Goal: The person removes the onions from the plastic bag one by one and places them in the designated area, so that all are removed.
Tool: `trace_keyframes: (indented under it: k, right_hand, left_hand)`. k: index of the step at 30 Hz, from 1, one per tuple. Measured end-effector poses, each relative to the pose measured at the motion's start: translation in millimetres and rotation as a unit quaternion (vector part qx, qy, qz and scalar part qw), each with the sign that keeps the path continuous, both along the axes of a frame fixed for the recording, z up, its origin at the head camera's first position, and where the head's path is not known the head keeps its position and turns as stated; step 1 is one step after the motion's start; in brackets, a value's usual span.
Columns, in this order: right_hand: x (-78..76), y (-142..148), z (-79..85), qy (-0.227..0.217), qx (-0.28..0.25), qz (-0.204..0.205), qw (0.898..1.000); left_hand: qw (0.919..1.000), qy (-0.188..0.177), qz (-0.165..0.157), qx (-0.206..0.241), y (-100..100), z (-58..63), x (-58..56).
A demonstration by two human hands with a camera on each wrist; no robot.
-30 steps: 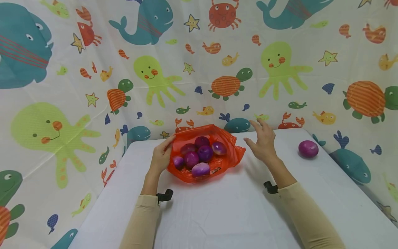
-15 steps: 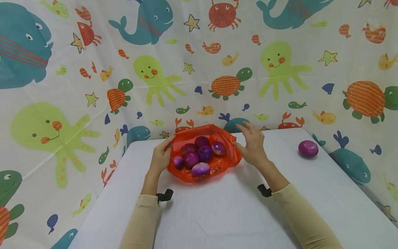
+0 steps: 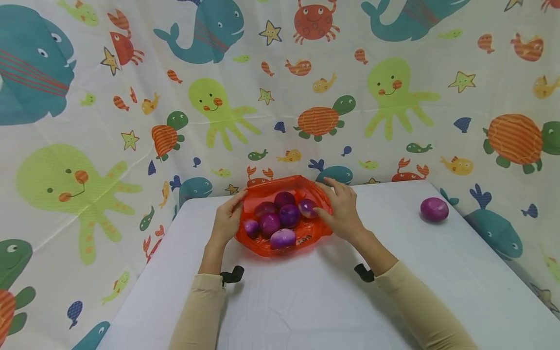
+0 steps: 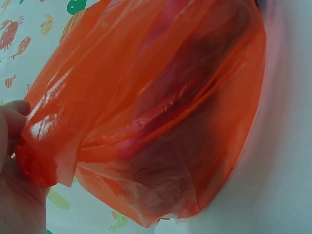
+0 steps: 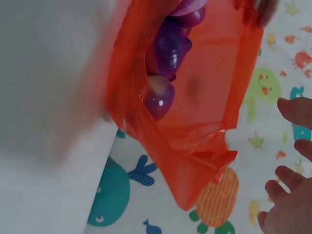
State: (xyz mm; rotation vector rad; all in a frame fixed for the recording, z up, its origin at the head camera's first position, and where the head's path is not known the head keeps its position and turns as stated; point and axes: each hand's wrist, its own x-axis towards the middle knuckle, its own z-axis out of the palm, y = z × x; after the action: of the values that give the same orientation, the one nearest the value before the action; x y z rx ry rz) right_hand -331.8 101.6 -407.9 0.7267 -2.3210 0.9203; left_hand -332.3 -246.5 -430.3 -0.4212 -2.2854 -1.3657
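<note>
Seven round purple onions [image 3: 288, 215] are lying in a translucent red plastic bag [image 3: 284, 184]; the left hand [image 3: 226, 218] is pinching it, the spread-fingered right hand [image 3: 343, 210] is holding nothing.

A white bench [image 3: 280, 301], its top faintly creased, narrows toward the back. Behind it and along both sides hangs an off-white curtain [image 3: 280, 68] printed with cartoon sea animals. At the upper left is a big blue-green whale [image 3: 32, 73], cut off by the edge of the view. Near the top centre, a round red crab [image 3: 312, 22] sits between two smaller whales [image 3: 216, 31]. Below, two smiling lime-green octopuses [image 3: 207, 97] flank a turtle [image 3: 318, 121] with an orange striped shell. Yellow starfish [image 3: 270, 32], little orange fish [image 3: 298, 67] and blue shells [image 3: 462, 124] are scattered between them.
</note>
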Motion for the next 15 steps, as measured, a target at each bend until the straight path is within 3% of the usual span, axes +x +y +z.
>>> trace_keyframes:
  k: [9, 15]
  right_hand:
    - [8.0, -15, -0.9, 0.010, 0.008, 0.038, 0.999]
    - [9.7, -27, -4.7, -0.029, 0.020, 0.116, 0.993]
  left_hand:
    - [1.0000, -0.001, 0.002, -0.001, 0, -0.1, 0.7]
    - [1.0000, 0.002, -0.002, 0.002, 0, -0.2, -0.4]
